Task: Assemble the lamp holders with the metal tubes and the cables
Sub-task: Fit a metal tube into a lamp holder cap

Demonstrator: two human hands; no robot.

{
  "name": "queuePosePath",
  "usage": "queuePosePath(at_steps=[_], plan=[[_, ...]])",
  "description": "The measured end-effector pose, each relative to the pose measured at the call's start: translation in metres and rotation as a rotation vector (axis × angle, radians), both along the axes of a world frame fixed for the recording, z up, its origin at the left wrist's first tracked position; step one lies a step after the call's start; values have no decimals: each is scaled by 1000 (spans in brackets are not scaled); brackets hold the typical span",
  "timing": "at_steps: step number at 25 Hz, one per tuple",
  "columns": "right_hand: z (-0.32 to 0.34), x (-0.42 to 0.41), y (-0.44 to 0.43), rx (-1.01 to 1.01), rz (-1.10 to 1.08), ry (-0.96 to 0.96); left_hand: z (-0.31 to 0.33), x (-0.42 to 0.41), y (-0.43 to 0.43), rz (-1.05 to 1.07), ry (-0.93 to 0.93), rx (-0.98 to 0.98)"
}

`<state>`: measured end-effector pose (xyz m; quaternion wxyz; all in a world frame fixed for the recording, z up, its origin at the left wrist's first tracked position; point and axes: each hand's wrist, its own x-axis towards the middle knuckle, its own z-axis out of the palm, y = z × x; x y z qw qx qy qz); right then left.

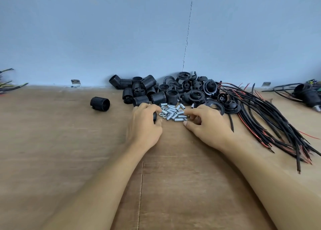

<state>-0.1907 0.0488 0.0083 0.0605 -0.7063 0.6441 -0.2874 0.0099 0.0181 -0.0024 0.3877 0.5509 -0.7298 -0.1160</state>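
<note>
- A small black plastic part (155, 116) is gripped in the curled fingers of the left hand (144, 123).
- The right hand (206, 123) is bent over the edge of a heap of short silver threaded metal tubes (172, 111); whether one is pinched cannot be told.
- A brown wooden table (60, 143) is backed by a pale blue wall (104, 30).
- One ribbed black lamp holder (100, 103) is set apart; the piled black holders (147, 90) and black-and-red cables (271, 116) cannot be counted exactly.
</note>
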Motion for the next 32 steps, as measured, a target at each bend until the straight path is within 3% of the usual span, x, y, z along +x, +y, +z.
queuePosePath(at_steps=[5, 10, 16, 21, 24, 28, 32], plan=[[-2, 0, -3, -36, 0, -20, 2, -4, 4, -88, 1, -117], [0, 5, -1, -55, 9, -21, 1, -13, 7, -128, -76, -372], [3, 9, -2, -78, -25, -85, 1, -21, 10, -243, -70, -360], [7, 22, 2, -121, -11, -503, 4, -21, 12, -263, -54, -301], [9, 23, 5, -58, 38, -600, 5, -20, 10, -249, -32, -258], [6, 24, 7, -102, 15, -440, 6, -21, 12, -145, -17, -263], [2, 18, 7, -39, 17, -40, 5, -18, 9, -134, 18, -266]])
